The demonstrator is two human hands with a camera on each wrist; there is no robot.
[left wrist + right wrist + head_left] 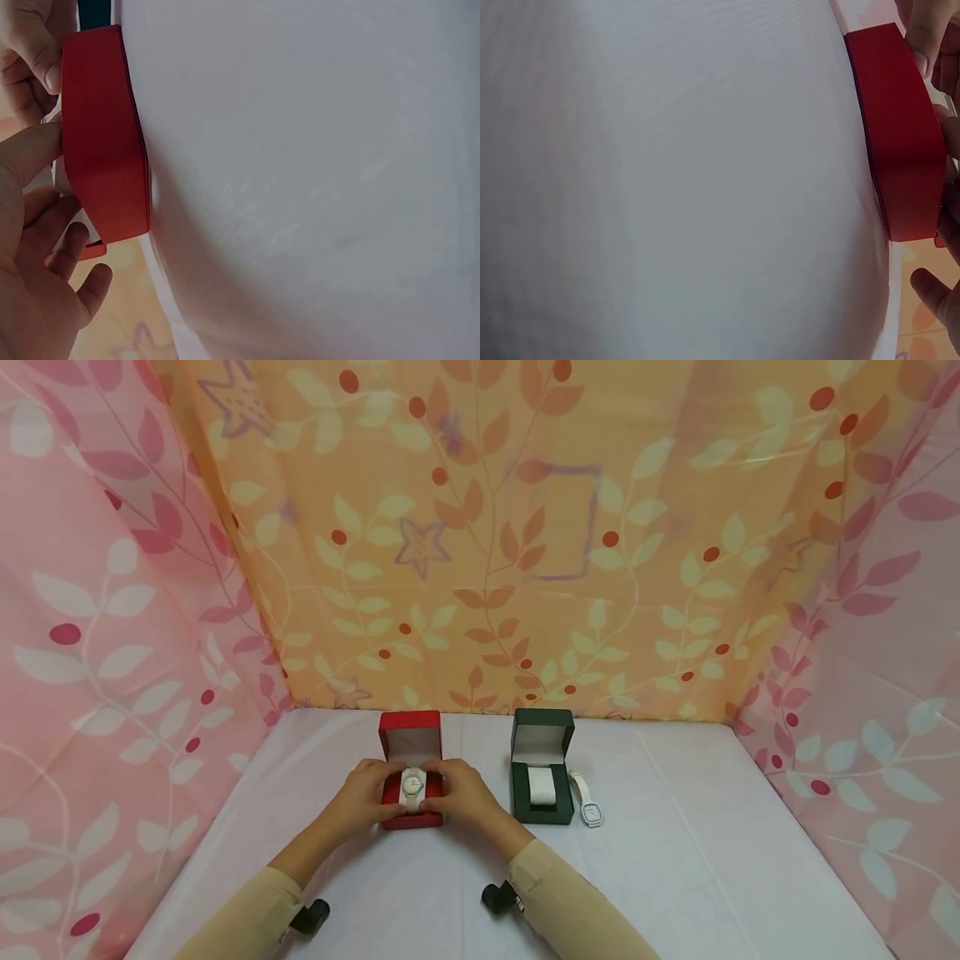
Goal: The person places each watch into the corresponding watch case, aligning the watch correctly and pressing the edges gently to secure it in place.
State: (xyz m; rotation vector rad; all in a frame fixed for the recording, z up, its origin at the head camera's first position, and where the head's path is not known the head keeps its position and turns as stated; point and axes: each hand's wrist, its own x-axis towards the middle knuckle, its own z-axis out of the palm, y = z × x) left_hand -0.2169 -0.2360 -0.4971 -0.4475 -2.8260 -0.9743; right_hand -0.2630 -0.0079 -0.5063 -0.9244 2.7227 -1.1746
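Observation:
A wristwatch (412,786) with a round dial and pale strap is wrapped on a white cushion in the open red watch box (412,821). My left hand (367,795) holds it from the left, thumb at the near end and fingers at the far end. From the right, my right hand (467,793) grips it the same way. In the left wrist view, the front of the red box (105,135) hides most of the cushion, and my left hand's (34,255) outer fingers are spread. The right wrist view shows the red box (900,135) beside my partly cropped right hand (949,307).
To the right stands an open dark green watch box (543,816) with a white cushion (542,786) inside. Against its right side lies a white-strapped watch (591,812) with a squarish face. White cloth (675,860) covers the table, and patterned curtains (487,527) enclose three sides.

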